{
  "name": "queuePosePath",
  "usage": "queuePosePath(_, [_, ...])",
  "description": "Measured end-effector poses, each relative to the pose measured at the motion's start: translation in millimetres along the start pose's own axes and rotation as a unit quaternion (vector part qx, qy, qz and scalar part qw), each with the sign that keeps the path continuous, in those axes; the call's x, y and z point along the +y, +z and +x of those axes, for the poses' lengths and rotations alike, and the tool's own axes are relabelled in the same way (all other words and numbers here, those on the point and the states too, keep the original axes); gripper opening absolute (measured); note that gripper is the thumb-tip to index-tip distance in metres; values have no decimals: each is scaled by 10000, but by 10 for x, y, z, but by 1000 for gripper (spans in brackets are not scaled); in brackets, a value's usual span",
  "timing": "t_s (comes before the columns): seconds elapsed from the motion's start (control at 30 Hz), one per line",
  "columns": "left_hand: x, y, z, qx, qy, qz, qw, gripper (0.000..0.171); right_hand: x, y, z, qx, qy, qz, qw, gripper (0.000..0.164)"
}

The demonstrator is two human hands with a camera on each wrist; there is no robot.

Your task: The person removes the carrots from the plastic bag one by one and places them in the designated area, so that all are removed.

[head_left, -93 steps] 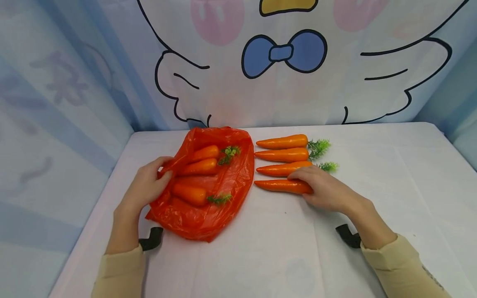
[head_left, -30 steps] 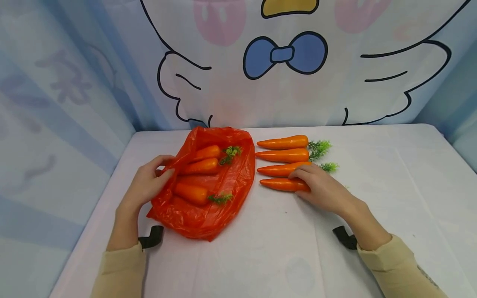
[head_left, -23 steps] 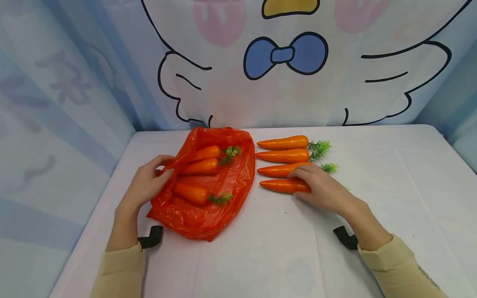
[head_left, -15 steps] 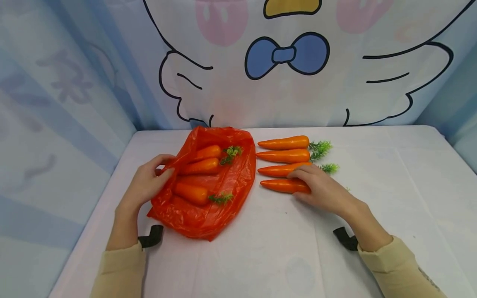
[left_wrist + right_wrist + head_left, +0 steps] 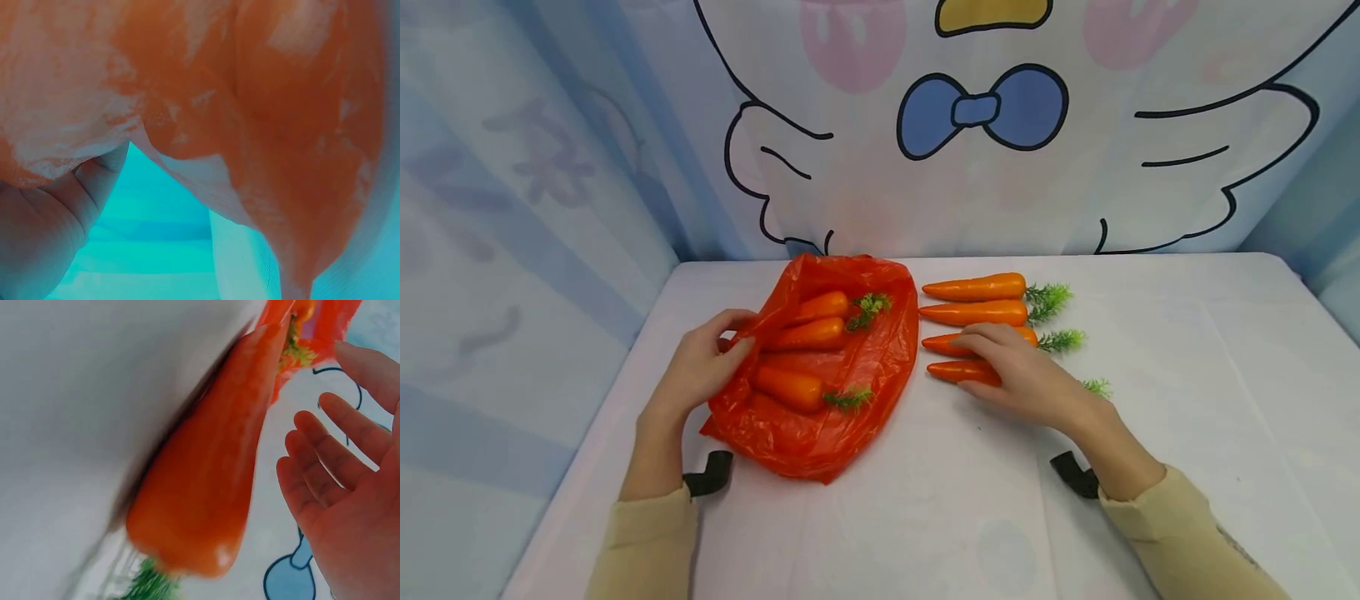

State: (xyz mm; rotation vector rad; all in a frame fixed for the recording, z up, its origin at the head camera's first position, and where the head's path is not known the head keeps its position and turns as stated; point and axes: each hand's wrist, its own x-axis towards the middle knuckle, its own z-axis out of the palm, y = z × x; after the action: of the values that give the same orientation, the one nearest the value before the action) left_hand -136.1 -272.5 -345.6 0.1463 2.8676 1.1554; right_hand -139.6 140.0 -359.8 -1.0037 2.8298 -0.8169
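A red plastic bag lies with its mouth facing right, three carrots with green tops showing in it, one being the front carrot. My left hand pinches the bag's left edge; in the left wrist view the thumb side presses under the red film. To the right, several carrots form a row, tips pointing left. My right hand is over the nearest carrot, hiding its thick end. In the right wrist view the fingers are loosely extended, apart from the carrot, gripping nothing.
White cloth covers the table. Farther back in the row lie the third carrot, the second carrot and the rearmost carrot. A printed curtain hangs behind the table. Black wrist mounts sit on both forearms.
My right hand has shifted left along the nearest carrot, and that carrot's green top now shows behind it. Three seconds ago this carrot's tip was slightly farther left. My left hand keeps the bag edge.
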Motion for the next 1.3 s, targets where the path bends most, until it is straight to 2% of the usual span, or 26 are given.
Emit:
queuePosePath(0.27, [-9, -3, -11, 12, -32, 34, 10000, 40, -239, 107, 271, 108, -577, 131, 9982, 44])
queuePosePath(0.57, [-8, 0, 4, 4, -27, 58, 10000, 40, -446, 221, 512, 2, -816, 110, 9966, 52])
queuePosePath(1.0, [7, -20, 1, -5, -59, 72, 10000, 40, -623, 369, 755, -286, -602, 397, 9970, 54])
queuePosePath(1.3, [12, -23, 4, -5, -32, 68, 10000, 40, -759, 497, 890, -566, -756, 484, 9943, 54])
